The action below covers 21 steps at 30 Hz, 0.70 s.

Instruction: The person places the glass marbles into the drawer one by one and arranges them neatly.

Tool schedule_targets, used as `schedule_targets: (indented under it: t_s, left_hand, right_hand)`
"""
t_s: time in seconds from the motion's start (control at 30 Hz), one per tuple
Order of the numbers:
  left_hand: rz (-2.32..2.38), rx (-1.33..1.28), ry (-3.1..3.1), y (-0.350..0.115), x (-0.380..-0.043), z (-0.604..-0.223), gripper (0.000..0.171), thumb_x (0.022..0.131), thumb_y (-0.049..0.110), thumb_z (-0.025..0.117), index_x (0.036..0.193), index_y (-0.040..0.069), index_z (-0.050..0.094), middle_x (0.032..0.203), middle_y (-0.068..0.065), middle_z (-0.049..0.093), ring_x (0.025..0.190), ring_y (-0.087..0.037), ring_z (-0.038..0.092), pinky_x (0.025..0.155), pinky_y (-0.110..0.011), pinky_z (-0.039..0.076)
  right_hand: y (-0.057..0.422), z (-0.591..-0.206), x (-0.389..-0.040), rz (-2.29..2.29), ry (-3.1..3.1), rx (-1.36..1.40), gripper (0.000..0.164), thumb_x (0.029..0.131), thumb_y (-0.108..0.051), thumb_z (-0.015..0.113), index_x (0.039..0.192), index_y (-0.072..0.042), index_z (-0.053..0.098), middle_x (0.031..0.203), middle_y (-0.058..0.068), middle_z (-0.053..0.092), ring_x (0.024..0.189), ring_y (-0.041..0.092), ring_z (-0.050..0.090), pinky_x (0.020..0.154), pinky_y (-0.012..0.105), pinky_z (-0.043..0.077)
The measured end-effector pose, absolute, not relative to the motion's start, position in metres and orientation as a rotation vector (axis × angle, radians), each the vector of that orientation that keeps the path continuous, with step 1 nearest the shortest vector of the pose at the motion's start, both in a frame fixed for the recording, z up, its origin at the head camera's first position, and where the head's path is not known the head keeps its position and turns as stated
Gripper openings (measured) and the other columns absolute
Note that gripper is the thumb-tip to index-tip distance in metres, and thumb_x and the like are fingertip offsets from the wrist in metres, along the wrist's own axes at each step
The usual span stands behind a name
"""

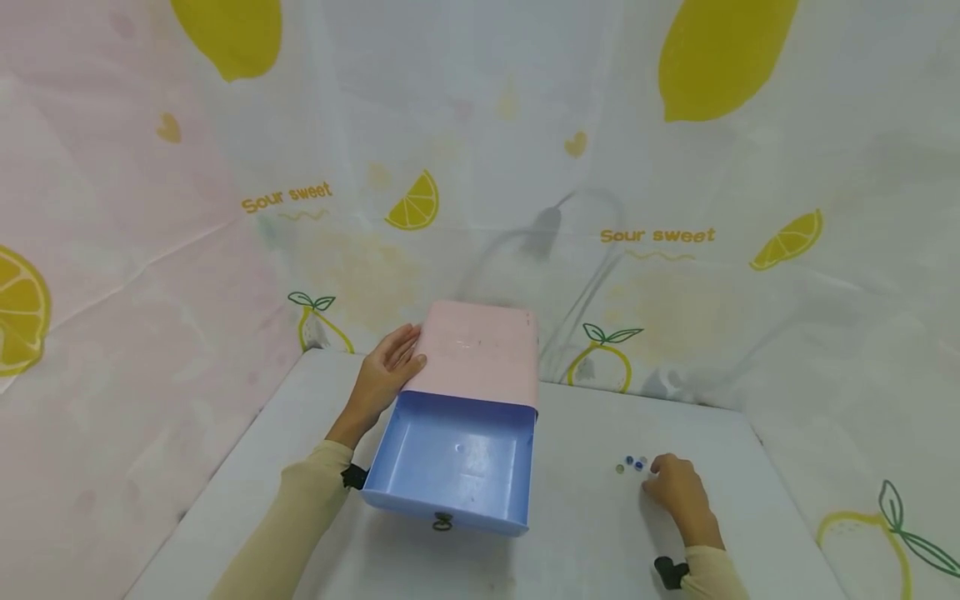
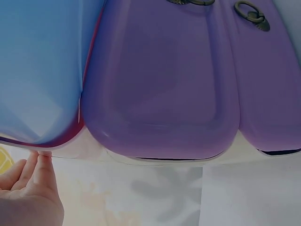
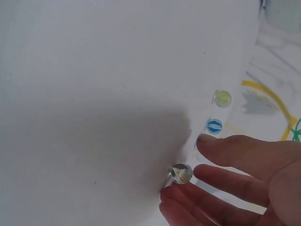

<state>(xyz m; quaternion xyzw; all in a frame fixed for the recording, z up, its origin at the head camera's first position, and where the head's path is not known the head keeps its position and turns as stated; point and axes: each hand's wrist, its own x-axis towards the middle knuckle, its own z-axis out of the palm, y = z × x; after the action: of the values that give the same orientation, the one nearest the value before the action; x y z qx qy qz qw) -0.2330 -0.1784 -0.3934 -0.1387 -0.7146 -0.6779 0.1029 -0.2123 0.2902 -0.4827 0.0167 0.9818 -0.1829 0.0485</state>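
A small drawer cabinet with a pink top stands on the table, its blue drawer pulled out and bare inside. My left hand rests against the cabinet's left side with extended fingers. Two purple drawers below the blue one are closed, as the left wrist view shows. Over at the right, my right hand reaches down to several glass marbles. One swirled marble lies at its parted fingertips; a blue marble and a yellow marble sit beyond the thumb.
The white table spans the space between the cabinet and the marbles. A lemon-printed cloth hangs behind and at both sides. A metal ring pull sticks out from the blue drawer's front.
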Motion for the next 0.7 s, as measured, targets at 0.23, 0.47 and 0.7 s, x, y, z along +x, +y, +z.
schedule_targets:
  t_s: [0.23, 0.47, 0.7]
  left_hand:
    - [-1.992, -0.431, -2.098, -0.1782, -0.232, -0.3926, 0.065, 0.094, 0.003, 0.063, 0.148, -0.01, 0.027, 0.151, -0.023, 0.035, 0.141, -0.031, 0.032, 0.113, -0.033, 0.031]
    - [-1.991, -0.414, -2.093, -0.1807, -0.2317, -0.3942, 0.065, 0.094, 0.004, 0.063, 0.148, -0.008, 0.028, 0.151, -0.021, 0.036, 0.141, -0.029, 0.033, 0.112, -0.031, 0.032]
    - [-1.991, -0.432, -2.09, -0.18, -0.2325, -0.3955, 0.066, 0.094, 0.005, 0.063, 0.148, -0.01, 0.027, 0.151, -0.022, 0.035, 0.141, -0.031, 0.032, 0.113, -0.035, 0.031]
  right_hand:
    - [0.2864, -0.4877, -0.213, -0.55, 3.008, 0.071, 0.023, 0.077, 0.002, 0.069, 0.096, 0.014, 0.064, 0.09, 0.027, 0.066, 0.076, 0.032, 0.063, 0.069, 0.049, 0.056]
    - [0.2861, -0.4904, -0.2189, -0.561, 3.028, 0.057, 0.021, 0.074, 0.003, 0.07, 0.092, 0.013, 0.066, 0.091, 0.028, 0.066, 0.077, 0.033, 0.063, 0.069, 0.048, 0.056]
    - [0.2865, -0.4927, -0.2201, -0.555, 2.986, 0.109, 0.023, 0.073, 0.006, 0.069, 0.094, 0.014, 0.065, 0.09, 0.027, 0.065, 0.077, 0.032, 0.063, 0.068, 0.046, 0.057]
